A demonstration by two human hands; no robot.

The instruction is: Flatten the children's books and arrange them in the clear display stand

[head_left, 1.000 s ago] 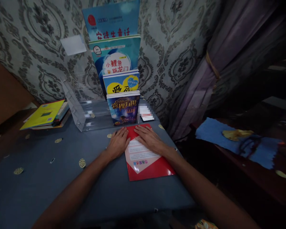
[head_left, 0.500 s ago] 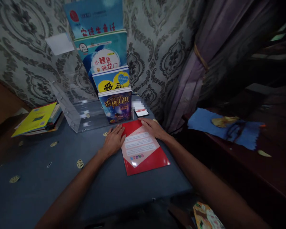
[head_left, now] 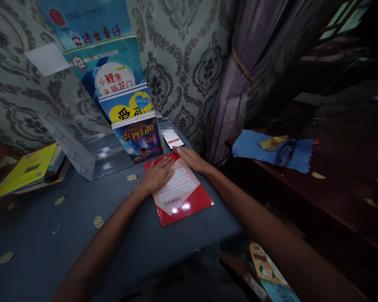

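A thin red and pink book [head_left: 192, 209] lies on the blue-grey tablecloth, a panel of text facing up. My left hand [head_left: 159, 173] rests flat on its upper left part, fingers stretched out. Along the book's upper right edge lies my right hand [head_left: 191, 160], its fingers extended and their tips close to a phone [head_left: 174, 140] with a lit screen. Just beyond the red book, several books stand in stepped rows, with a dark blue book [head_left: 141, 140] in front and a yellow and blue book [head_left: 124, 105] behind it.
A clear acrylic rack [head_left: 82, 163] stands left of the upright books. Farther left is a book stack [head_left: 30, 170] with a yellow cover on top. A dark red bench [head_left: 305, 188] at right holds a blue cloth [head_left: 244, 147]. Patterned curtain [head_left: 182, 67] hangs behind.
My left hand has slid from the red book's left edge onto its cover. The right hand stays at the upper right edge. The whole view has shifted, moving most things leftward.
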